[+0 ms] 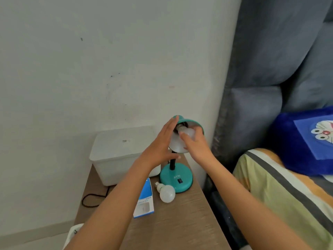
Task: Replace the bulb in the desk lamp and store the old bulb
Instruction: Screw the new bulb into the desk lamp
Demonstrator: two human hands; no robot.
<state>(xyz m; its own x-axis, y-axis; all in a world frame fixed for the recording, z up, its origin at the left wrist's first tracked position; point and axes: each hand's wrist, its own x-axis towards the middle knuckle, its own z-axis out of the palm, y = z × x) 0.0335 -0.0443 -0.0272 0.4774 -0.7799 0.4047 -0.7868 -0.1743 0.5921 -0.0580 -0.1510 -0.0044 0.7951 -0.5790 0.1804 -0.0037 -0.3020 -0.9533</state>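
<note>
Bulb (188, 132) gripped by right hand (195, 145) inside shade (193, 124).

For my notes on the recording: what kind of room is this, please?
Probably a bedroom: a padded grey headboard, a blue cartoon pillow on striped bedding, and a bedside table carrying a lamp.

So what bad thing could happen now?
The right hand grips the bulb in the lamp shade; if it slips, the bulb may fall. The left hand is flat against the shade, so the lamp could tip. The loose bulb on the table might roll off.
</note>
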